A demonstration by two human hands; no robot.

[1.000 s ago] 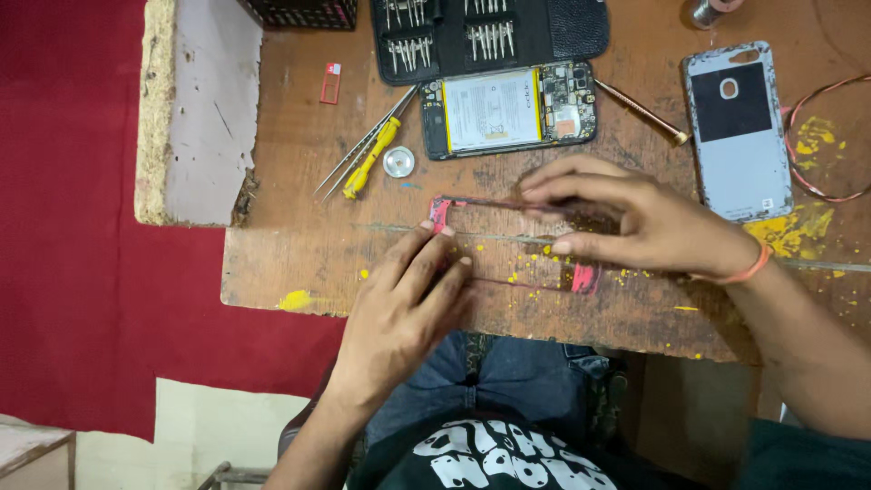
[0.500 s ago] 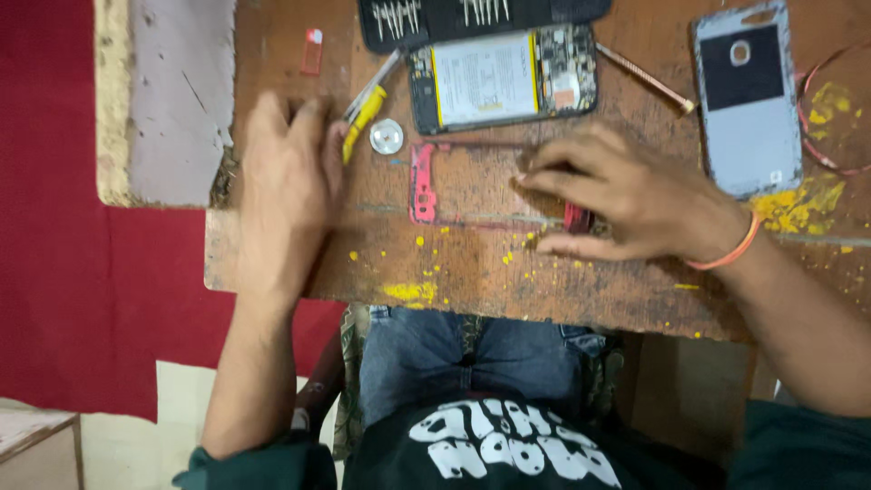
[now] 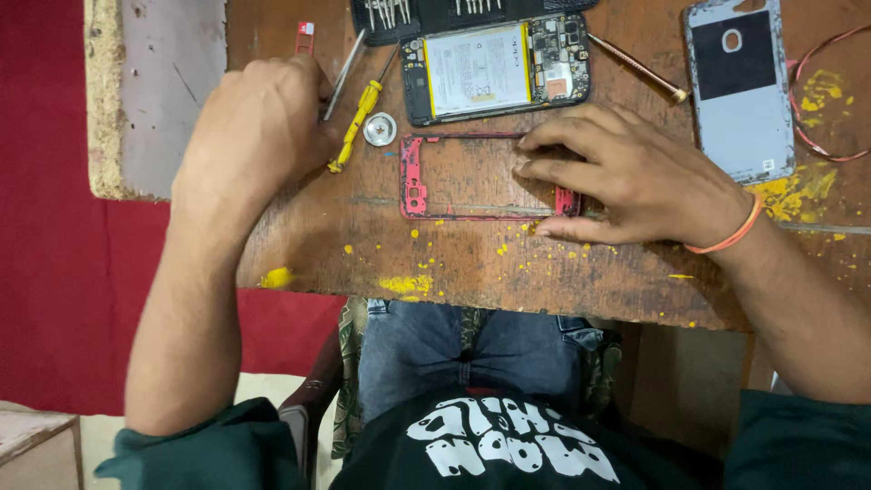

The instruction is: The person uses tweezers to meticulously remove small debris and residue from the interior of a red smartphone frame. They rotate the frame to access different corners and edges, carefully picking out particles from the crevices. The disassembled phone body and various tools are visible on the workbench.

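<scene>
My right hand point(image 3: 635, 177) lies flat with spread fingers on the right end of a thin red phone frame point(image 3: 413, 177), pressing it to the wooden table point(image 3: 472, 263). My left hand point(image 3: 259, 127) is curled at the table's left. Its fingertips meet the near end of metal tweezers point(image 3: 345, 68), but the grip itself is hidden. A yellow-handled screwdriver point(image 3: 358, 118) and a small round metal disc point(image 3: 379, 129) lie just right of that hand. Behind the frame lies an opened phone point(image 3: 494, 68), its battery and board showing.
A grey phone back cover point(image 3: 739, 86) lies at the far right, a loop of red wire point(image 3: 839, 91) beside it. A black tool kit point(image 3: 426, 11) sits at the far edge, with a wood-handled tool point(image 3: 635, 65) nearby. A grey slab point(image 3: 168, 82) borders the left. Yellow powder dots the table.
My left hand left the red frame and moved left and away to the tweezers. My right hand stayed on the frame's right end.
</scene>
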